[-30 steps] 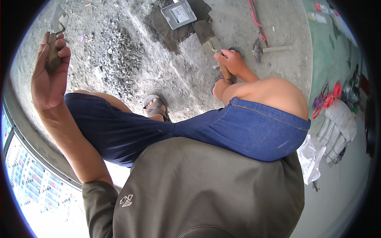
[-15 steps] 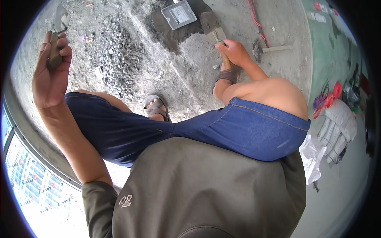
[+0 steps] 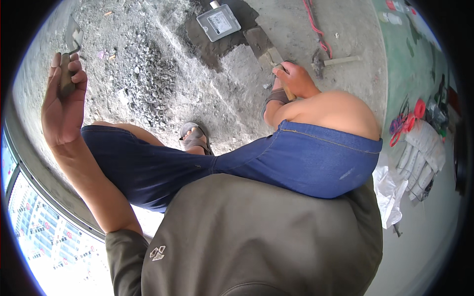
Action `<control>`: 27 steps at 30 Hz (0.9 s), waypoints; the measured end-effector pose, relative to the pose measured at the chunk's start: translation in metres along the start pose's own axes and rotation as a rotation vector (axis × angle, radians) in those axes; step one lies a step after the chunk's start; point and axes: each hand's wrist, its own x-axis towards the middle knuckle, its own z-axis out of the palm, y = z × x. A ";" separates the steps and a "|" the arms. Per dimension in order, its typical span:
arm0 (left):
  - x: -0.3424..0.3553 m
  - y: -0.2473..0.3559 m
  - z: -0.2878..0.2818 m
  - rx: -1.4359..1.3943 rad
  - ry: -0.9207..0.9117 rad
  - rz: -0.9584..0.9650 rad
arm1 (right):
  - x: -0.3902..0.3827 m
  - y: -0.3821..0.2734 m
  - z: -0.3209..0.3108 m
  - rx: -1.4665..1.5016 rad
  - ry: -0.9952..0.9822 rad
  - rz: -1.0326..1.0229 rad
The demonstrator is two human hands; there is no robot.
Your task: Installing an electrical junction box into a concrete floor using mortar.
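My left hand, raised at the left, is closed around the wooden handle of a pointing trowel. That trowel's metal blade points away from me. Between my knees and to the right, my right hand grips the wooden handle of a flat-bladed tool. Its blade lies low at the near end of a dark strip of wet mortar; the exact blade shape is hard to make out. Just beyond, a clear-lidded box with a label sits on the dark damp patch.
Grey gravel is heaped on the rough floor at centre left. A hammer and a red cord lie right of my hand. My sandalled foot is near the gravel. White sacks and red tape rolls lie far right.
My right hand has drawn the flat-bladed tool back toward me along the mortar strip. My left hand with the trowel has come slightly nearer. The view has shifted a little.
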 end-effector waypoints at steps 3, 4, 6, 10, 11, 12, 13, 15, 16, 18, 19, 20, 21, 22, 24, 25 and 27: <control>0.000 0.000 -0.003 0.009 0.046 -0.006 | 0.024 -0.001 -0.004 0.017 0.055 -0.042; 0.000 0.001 -0.004 -0.006 0.021 -0.010 | 0.038 -0.002 -0.004 0.002 0.052 -0.029; -0.001 0.001 -0.007 0.021 0.069 -0.005 | 0.064 -0.005 0.003 -0.019 0.047 -0.029; -0.003 0.001 -0.012 0.001 0.099 -0.021 | 0.095 -0.003 0.004 -0.084 0.071 -0.072; -0.003 0.001 -0.012 -0.001 0.096 -0.021 | 0.097 -0.001 0.002 -0.104 0.044 -0.059; -0.004 0.001 -0.012 -0.005 0.093 -0.021 | 0.096 0.001 0.000 -0.117 0.045 -0.060; -0.003 0.000 -0.011 0.006 0.096 -0.017 | 0.092 0.003 -0.002 -0.135 -0.013 -0.025; -0.003 -0.001 -0.008 -0.020 0.079 -0.023 | 0.079 0.007 -0.003 -0.155 -0.062 -0.001; -0.002 -0.002 -0.006 -0.009 0.089 -0.017 | 0.072 0.009 -0.001 -0.156 -0.055 0.008; 0.000 -0.004 -0.001 -0.016 0.069 -0.027 | 0.053 0.010 0.006 -0.146 -0.029 -0.002; 0.001 -0.005 0.002 0.001 0.066 -0.026 | 0.045 0.010 0.009 -0.141 -0.035 0.016; 0.002 -0.006 0.004 -0.010 0.064 -0.035 | 0.035 0.010 0.012 -0.137 -0.044 0.034; 0.003 -0.007 0.007 -0.012 0.062 -0.040 | 0.026 0.011 0.016 -0.129 -0.034 0.032; 0.004 -0.009 0.009 -0.020 0.064 -0.041 | 0.017 0.011 0.019 -0.133 -0.033 0.051; 0.005 -0.012 0.013 0.014 0.099 -0.026 | 0.007 0.012 0.024 -0.154 -0.007 0.038; 0.005 -0.014 0.014 0.025 0.108 -0.017 | 0.005 0.012 0.026 -0.125 0.031 0.017; 0.005 -0.017 0.016 0.036 0.102 -0.006 | 0.004 0.011 0.028 -0.093 0.055 0.010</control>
